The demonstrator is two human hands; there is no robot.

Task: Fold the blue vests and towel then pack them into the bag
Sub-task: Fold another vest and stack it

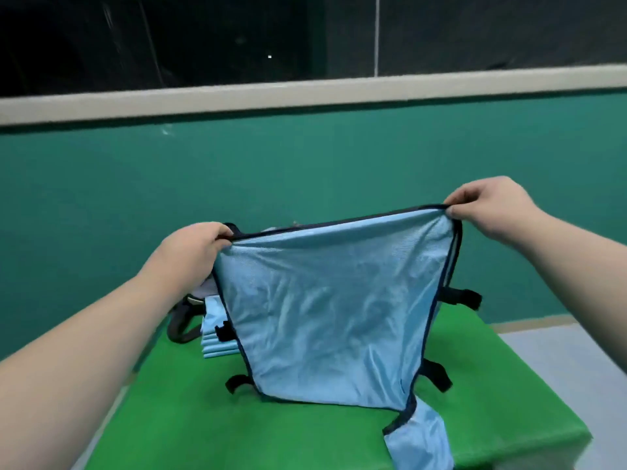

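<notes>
At centre frame, a blue vest [334, 310] hangs unfolded over a green table [190, 432]; left hand [200, 245] and right hand [488, 205] each pinch a top corner; folded vests [213, 334] are stacked at centre left beside a dark bag [185, 320]; packing seems yet to come.

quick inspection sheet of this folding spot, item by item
surface: green padded top, smooth where it shows
job's things: blue vest held up and spread; folded blue stack behind it at left; bag mostly hidden beside the stack
clutter: nothing seen
grippers: left hand and right hand each pinch a top corner of the vest
cables: nothing seen
surroundings: teal wall, pale ledge, dark window above
</notes>
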